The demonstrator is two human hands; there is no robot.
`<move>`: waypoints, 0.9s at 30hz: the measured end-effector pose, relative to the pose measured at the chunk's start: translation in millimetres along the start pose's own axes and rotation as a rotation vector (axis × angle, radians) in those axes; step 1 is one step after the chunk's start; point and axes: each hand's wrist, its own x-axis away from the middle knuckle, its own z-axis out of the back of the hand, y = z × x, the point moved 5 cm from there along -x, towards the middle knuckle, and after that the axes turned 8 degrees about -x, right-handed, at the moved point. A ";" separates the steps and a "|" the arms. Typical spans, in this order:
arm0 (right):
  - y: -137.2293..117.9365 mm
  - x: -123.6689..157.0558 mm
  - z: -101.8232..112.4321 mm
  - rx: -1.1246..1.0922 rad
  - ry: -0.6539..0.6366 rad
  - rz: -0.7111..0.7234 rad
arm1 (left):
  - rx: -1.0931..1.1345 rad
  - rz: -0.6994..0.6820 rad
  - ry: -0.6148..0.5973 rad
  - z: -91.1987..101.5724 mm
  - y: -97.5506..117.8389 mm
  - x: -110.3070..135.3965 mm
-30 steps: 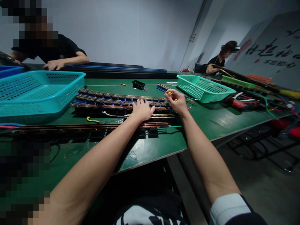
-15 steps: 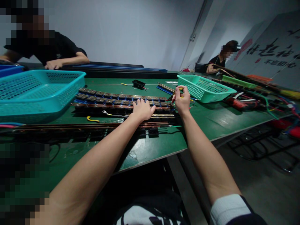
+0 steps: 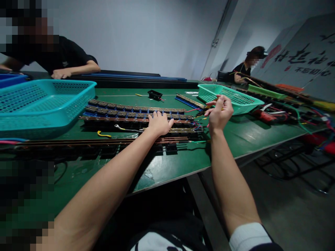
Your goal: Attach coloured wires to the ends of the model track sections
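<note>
My left hand (image 3: 160, 124) lies flat with fingers spread on a group of black and blue rail strips (image 3: 123, 113) carrying long copper-coloured bars. Its fingers press on the strips near their right end, gripping nothing. My right hand (image 3: 221, 111) is closed around what look like pliers (image 3: 202, 112), dark at the tip with some yellow; the fingers partly hide them. The tip points left, toward the strips' right ends, where thin red, blue and yellow wires (image 3: 196, 124) stick out. Closer to me lies a longer strip with copper bars (image 3: 78, 142), ending in a green wire (image 3: 197, 141).
A turquoise basket (image 3: 78, 104) stands at left, a green basket (image 3: 251, 103) behind my right hand. A short blue strip (image 3: 190, 101), black box (image 3: 155, 94) and yellow hook-shaped piece (image 3: 104, 134) lie on the green table. A red tool (image 3: 269, 116) lies right. Two people sit beyond.
My right hand has moved right, away from the strip ends, with the pliers. The wires there now show more plainly. My left hand has stayed in place.
</note>
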 end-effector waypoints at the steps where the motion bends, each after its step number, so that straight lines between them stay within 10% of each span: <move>1: 0.0 -0.7 1.0 -0.008 0.013 -0.006 | -0.001 -0.001 0.001 0.1 0.1 0.1; 27: -8.4 7.4 -2.0 0.021 -0.120 0.049 | -0.011 0.000 0.020 -1.9 0.2 -1.8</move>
